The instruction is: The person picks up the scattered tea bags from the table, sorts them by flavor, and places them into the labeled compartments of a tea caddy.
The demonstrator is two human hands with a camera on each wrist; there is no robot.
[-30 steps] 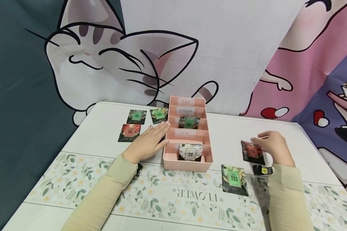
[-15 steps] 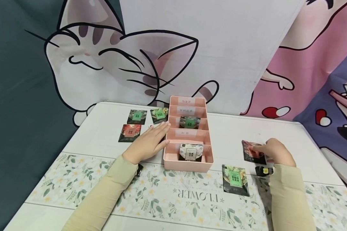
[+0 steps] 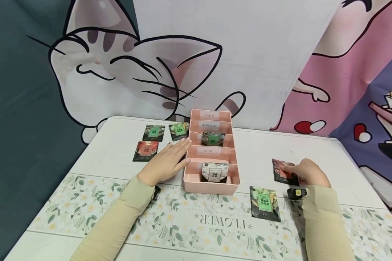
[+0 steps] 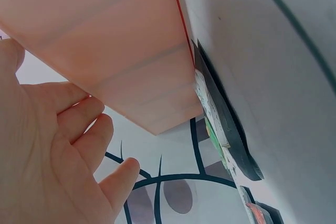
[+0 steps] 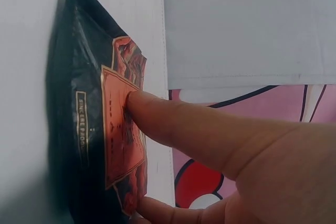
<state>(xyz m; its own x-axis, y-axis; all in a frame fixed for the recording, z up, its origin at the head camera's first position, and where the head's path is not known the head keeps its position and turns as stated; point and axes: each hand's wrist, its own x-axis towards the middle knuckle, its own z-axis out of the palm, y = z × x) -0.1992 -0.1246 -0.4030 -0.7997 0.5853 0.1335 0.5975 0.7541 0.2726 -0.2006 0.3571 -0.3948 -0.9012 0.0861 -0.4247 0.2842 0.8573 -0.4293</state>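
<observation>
A pink compartment box (image 3: 212, 187) stands mid-table, with paper labels in its compartments. My left hand (image 3: 164, 163) rests its straight fingertips against the box's left side. In the left wrist view the fingers (image 4: 86, 119) touch the pink wall. A white tea sachet (image 3: 215, 172) stands in the front compartment and a dark green one (image 3: 213, 139) in the middle compartment. To the right, my right hand (image 3: 311, 172) pinches a red and black tea sachet (image 3: 280, 175) lying on the table. Its thumb (image 5: 178, 121) presses the sachet's face, while another finger touches the edge.
Left of the box lie a dark green sachet (image 3: 154, 132), a light green sachet (image 3: 179, 130) and a red sachet (image 3: 145, 150). Another green sachet (image 3: 265, 203) lies front right, on the flower-printed strip. A cat-printed cloth (image 3: 117, 79) hangs behind the table.
My right hand has come down from above the red sachet, and its thumb now presses on it. The left hand stays at the box.
</observation>
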